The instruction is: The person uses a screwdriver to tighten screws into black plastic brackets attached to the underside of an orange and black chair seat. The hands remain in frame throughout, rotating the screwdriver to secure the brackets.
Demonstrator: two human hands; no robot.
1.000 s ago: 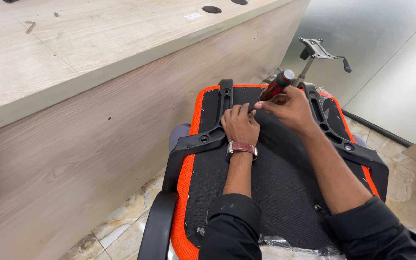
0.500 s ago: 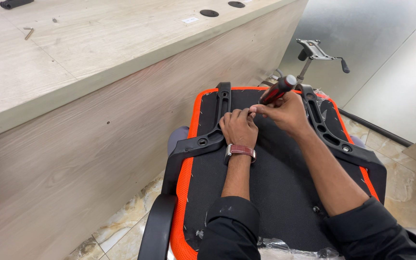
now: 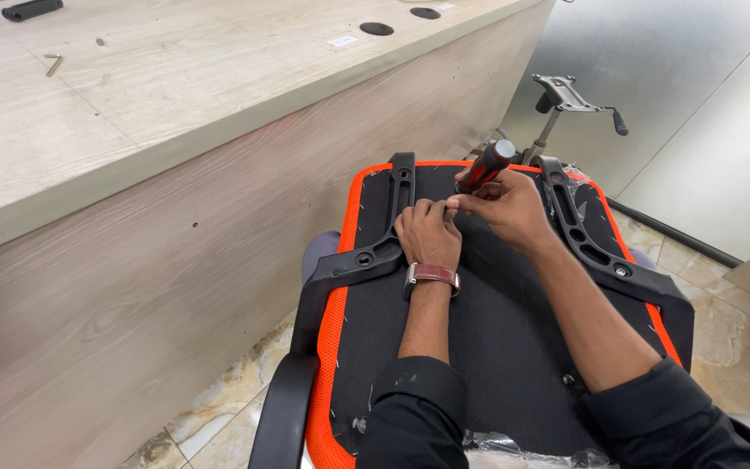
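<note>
Gripping a screwdriver (image 3: 484,167) with red-and-black handle, right hand (image 3: 505,208) has its fingers closed around the lower handle, tool tilted, handle end pointing up and away from the person. Tip is hidden behind the fingers, so can't tell what it sits on. Left hand (image 3: 428,233) rests palm-down on the upturned chair seat (image 3: 488,339), fingers curled, fingertips pinched together right against the right hand's fingertips; whether they hold something small can't be made out. Brown-strapped watch (image 3: 432,274) on the left wrist.

Seat is black underneath with an orange rim, lying in front of the person beside the wooden table (image 3: 132,113). Black armrest bracket (image 3: 375,252) runs along the seat's left edge, just beside the left hand; a second bracket (image 3: 596,247) runs along the right edge. Chair tilt mechanism on a gas-lift column (image 3: 566,100) stands beyond the seat. Hex key (image 3: 53,64) lies on the table top, well apart from the hands.
</note>
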